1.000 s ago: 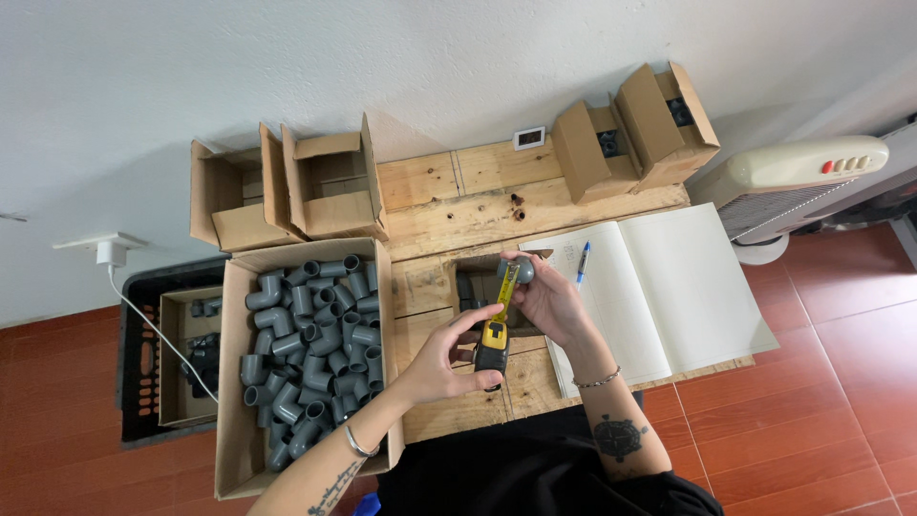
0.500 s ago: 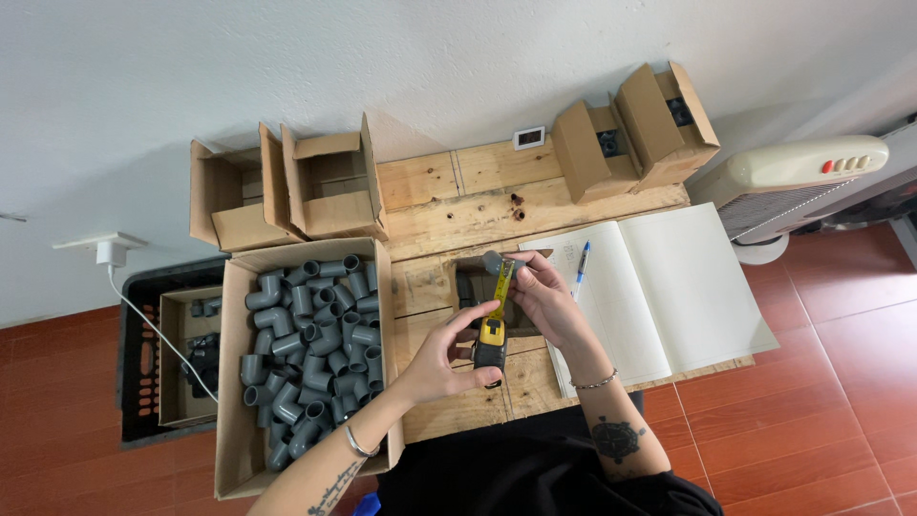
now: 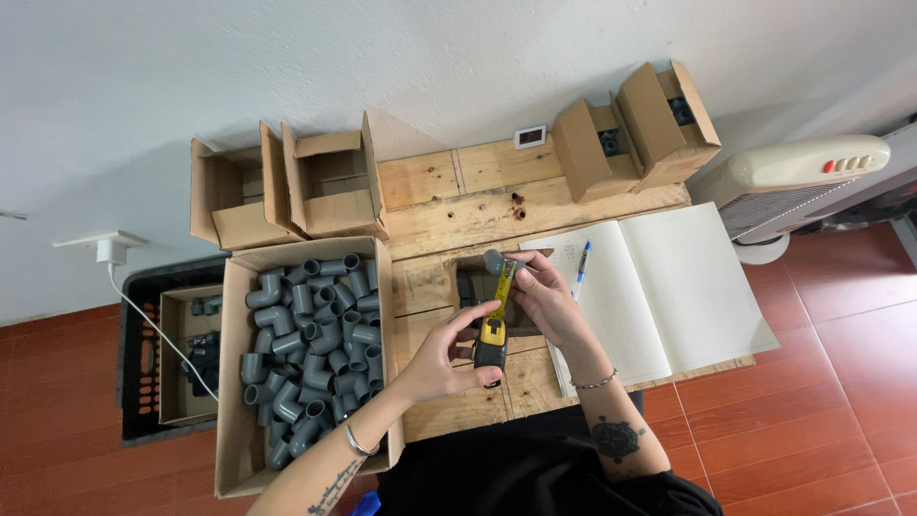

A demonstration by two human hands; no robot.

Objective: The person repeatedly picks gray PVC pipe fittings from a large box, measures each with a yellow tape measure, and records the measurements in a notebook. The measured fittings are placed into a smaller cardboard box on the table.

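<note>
**Measuring a Little Grey Pipe Piece**

The tape measure (image 3: 492,344) is small, black and yellow. Its yellow tape is pulled out a short way and runs up to a little grey pipe piece (image 3: 494,261). The pipe piece is round and smooth, the same grey as all the others nearby.

The left hand (image 3: 441,361) is wrapped around the tape measure's body, with the thumb on top. The right hand (image 3: 549,298) pinches the end of the tape and the grey pipe piece together with its fingertips. So the pipe piece sits at the top end of the tape, and the tape measure's body sits at the bottom end, between both hands. All of it is held just above the wooden table (image 3: 449,186).

To the left is a big cardboard box (image 3: 237,420) full of grey pipe pieces. To the right lies an open notebook (image 3: 669,287) with a blue pen (image 3: 581,262) on it. More small boxes stand at the back of the table.
</note>
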